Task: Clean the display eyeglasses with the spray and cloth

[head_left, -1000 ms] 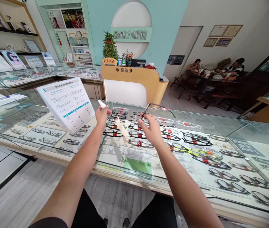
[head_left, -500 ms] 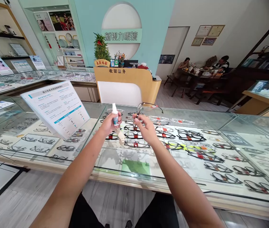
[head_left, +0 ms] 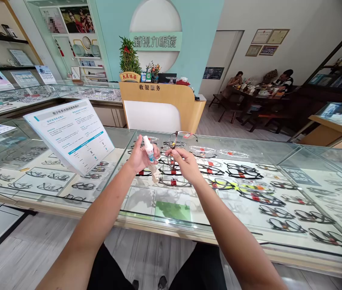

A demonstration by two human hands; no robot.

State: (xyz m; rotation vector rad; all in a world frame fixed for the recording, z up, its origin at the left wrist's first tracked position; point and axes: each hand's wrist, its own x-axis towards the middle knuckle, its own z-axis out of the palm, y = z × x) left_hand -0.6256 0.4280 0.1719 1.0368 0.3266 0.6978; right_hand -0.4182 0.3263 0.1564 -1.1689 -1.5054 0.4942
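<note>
My left hand wraps its lower fingers round a small white spray bottle with a blue label. One finger of that hand points up beside the bottle's cap. Below the bottle hangs a beige cloth, apparently held in the same hand. A pair of thin-framed eyeglasses is pinched in my right hand, with a red tag on it. Both hands are above a glass display case, close together, and the bottle and eyeglasses do not touch.
Rows of eyeglasses lie inside the case. A printed sign leans at the left on the glass top. Beyond the case stands a wooden cashier counter with plants. Two people sit at a dark table at the far right.
The fingers of my left hand have loosened, with one now raised, and the bottle tilts a little. My right hand has turned the eyeglasses, so their upper part sits lower and further left.
</note>
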